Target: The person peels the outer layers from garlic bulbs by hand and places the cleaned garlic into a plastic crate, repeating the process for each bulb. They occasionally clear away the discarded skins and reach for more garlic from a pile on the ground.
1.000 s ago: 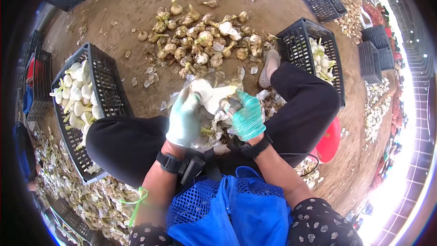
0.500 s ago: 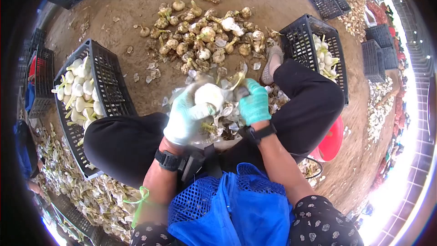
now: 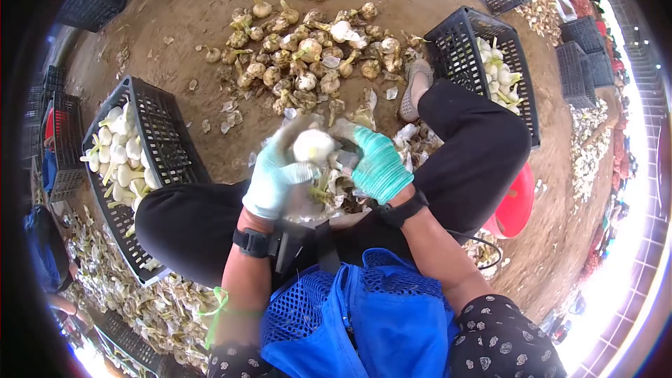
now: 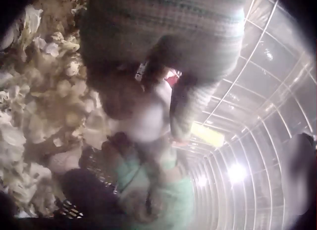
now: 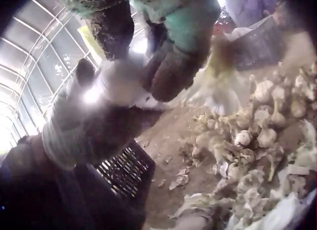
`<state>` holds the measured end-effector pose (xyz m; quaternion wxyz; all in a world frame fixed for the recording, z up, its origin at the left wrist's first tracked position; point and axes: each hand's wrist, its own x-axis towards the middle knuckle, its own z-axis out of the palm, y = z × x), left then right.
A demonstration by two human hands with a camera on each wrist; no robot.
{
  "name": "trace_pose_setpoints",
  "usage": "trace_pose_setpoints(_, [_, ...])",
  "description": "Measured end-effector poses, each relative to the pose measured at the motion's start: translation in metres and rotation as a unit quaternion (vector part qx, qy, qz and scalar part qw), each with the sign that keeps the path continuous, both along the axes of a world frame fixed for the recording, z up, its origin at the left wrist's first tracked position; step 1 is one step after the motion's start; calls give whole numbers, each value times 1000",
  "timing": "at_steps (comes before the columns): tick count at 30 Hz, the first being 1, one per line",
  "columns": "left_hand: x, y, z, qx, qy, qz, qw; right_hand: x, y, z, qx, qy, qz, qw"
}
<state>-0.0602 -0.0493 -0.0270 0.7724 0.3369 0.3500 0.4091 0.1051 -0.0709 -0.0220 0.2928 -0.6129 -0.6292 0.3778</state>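
Note:
A white garlic bulb (image 3: 313, 147) is between my two gloved hands, in front of my lap. My left hand (image 3: 271, 173), in a pale glove, grips it from the left side. On the bulb's right side are the curled fingers and thumb of my right hand (image 3: 381, 161), in a green glove with dark, soiled tips. The right wrist view shows the bulb (image 5: 121, 84) between those dark fingertips (image 5: 171, 79), and a pale papery husk (image 5: 218, 88) hanging beside them. In the left wrist view, the bulb (image 4: 148, 122) is blurred and partly covered by fingers.
Ahead lies a heap of unpeeled garlic (image 3: 301, 52) on the dirt floor. Black crates of cleaned garlic stand at left (image 3: 164, 126) and right (image 3: 458, 49). Loose skins (image 3: 147, 322) cover the ground at lower left. A red bucket (image 3: 514, 203) stands beside my right leg.
The bulb was held lengthwise with its stem toward the right hand; now its round side shows. The right hand moved away with the stem end, then came back in against the bulb.

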Motion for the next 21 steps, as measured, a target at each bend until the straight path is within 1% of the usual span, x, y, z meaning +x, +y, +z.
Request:
trace_pose_setpoints(1, [-2,-1,-4,6,-15,8,1000,-9,-1,-5,5,23,-49,999])
trace_pose_setpoints(2, [-3,-1,-8,14,-30,17,999,-16,-3,-6,4,26,-49,998])
trace_pose_setpoints(4, [3,-6,-21,-28,-22,111,993,-32,-6,-3,76,38,-41,996])
trace_pose_setpoints(5, [3,-5,-25,-87,-13,145,986,-39,-9,-3,137,-22,-41,989])
trace_pose_setpoints(6, [0,-6,-27,-136,-4,185,973,-39,-7,-14,137,-17,-39,990])
trace_pose_setpoints(7, [1,-6,-16,-124,-49,194,972,-35,-4,-35,59,53,-87,993])
trace_pose_setpoints(8, [3,-6,-5,-112,-97,200,968,-33,3,-35,-21,119,-134,984])
trace_pose_setpoints(9, [0,-5,-7,-112,-96,200,969,-25,4,-28,-62,73,-194,976])
trace_pose_setpoints(10, [-5,-4,-10,-141,-121,184,965,-12,1,-69,-46,5,-192,980])
trace_pose_setpoints(11, [-9,-3,-12,-171,-145,169,960,-10,3,-61,-104,6,-145,984])
trace_pose_setpoints(12, [-8,-4,-10,-171,-145,170,960,-11,4,-53,-163,7,-95,982])
trace_pose_setpoints(13, [-5,-7,-7,-101,-82,177,976,-14,3,-45,-164,7,-95,982])
trace_pose_setpoints(14, [-3,-7,-2,-30,-18,181,983,-19,2,-37,-42,0,-68,997])
trace_pose_setpoints(15, [-3,-4,8,-114,-109,160,975,-23,2,-28,81,-7,-41,996])
trace_pose_setpoints(16, [-4,-4,4,-114,-108,158,975,-26,5,-17,81,-6,-42,996])
trace_pose_setpoints(18, [-13,-3,-16,-220,-190,179,940,-30,11,1,207,-1,77,975])
trace_pose_setpoints(19, [-22,-3,-28,-206,-247,121,939,-33,3,-4,223,-87,69,969])
trace_pose_setpoints(20, [-22,-2,-24,-205,-246,120,939,-35,-2,-10,223,-86,68,969])
trace_pose_setpoints(21, [-22,1,-16,-191,-265,104,940,-36,-4,-16,194,-82,80,974])
